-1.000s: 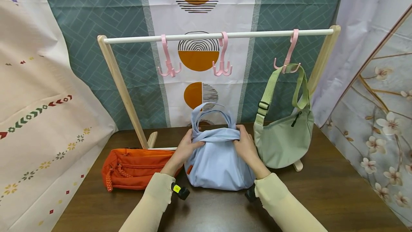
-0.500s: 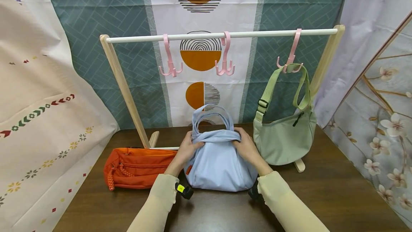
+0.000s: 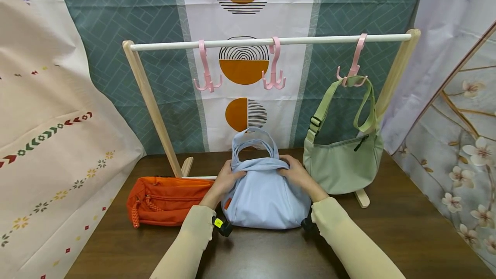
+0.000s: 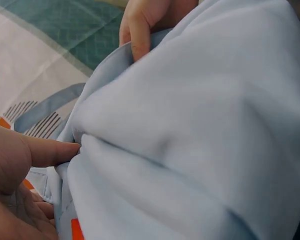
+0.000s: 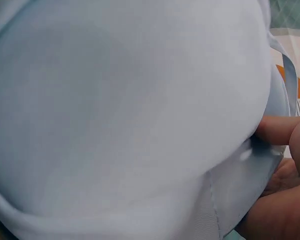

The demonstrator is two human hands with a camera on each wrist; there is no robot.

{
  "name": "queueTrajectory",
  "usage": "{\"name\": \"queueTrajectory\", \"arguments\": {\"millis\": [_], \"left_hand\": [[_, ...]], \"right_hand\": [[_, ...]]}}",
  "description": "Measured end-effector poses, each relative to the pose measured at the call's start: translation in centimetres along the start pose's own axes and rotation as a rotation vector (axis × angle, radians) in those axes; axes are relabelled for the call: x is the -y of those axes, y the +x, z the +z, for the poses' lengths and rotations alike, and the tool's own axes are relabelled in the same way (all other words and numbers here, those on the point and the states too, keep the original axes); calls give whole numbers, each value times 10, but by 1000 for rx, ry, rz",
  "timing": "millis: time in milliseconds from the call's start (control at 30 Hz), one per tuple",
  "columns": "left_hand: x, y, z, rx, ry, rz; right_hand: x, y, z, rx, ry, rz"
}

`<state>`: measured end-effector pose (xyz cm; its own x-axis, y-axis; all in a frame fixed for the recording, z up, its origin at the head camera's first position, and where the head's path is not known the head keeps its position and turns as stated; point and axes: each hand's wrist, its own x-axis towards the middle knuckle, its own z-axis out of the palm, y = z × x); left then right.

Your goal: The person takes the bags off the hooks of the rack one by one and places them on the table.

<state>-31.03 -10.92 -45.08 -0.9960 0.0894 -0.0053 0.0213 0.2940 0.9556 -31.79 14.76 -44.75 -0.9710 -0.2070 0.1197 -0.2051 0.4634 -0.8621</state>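
Note:
A light blue handbag (image 3: 263, 201) stands on the table with its two looped handles upright. My left hand (image 3: 224, 182) pinches its upper left edge, thumb on the front and the other fingers behind. On the opposite side my right hand (image 3: 298, 173) grips the upper right edge the same way. In the left wrist view the left thumb (image 4: 52, 151) presses into the blue fabric (image 4: 190, 115), and the right hand (image 4: 142, 22) shows at the top. The right wrist view has the right thumb (image 5: 277, 131) against the bag (image 5: 115, 110); the fingers behind are partly hidden.
A rack with a white bar (image 3: 310, 40) stands behind, carrying pink hooks (image 3: 208, 82). A green shoulder bag (image 3: 345, 165) hangs from the right hook. An orange-red bag (image 3: 170, 201) lies left of the blue one on the brown table (image 3: 263, 255).
The blue bag's handles have sunk slightly and its top rim sits a little lower at the right. Both hands keep their hold. The whole head view has shifted slightly.

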Motion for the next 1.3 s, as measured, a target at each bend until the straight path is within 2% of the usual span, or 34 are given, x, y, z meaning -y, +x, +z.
{"name": "queueTrajectory", "arguments": {"millis": [233,433,500,600,733,833,967,1300], "left_hand": [[6,0,2,24,47,7],[5,-4,3,43,62,-17],[5,-5,3,48,80,-1],[6,-4,4,35,145,31],[5,-6,6,-16,294,71],[3,-8,9,-51,378,92],[1,-11,12,-70,416,105],[3,-15,11,-55,426,100]], "right_hand": [[-1,-7,2,24,-37,6],[0,-9,3,20,-85,10],[-1,-9,3,20,-112,4],[-3,-9,5,12,-178,-15],[-2,-12,9,3,-285,-41],[1,-16,12,6,-313,-37],[4,-20,13,17,-312,-14],[1,-29,14,86,-355,-152]]}}
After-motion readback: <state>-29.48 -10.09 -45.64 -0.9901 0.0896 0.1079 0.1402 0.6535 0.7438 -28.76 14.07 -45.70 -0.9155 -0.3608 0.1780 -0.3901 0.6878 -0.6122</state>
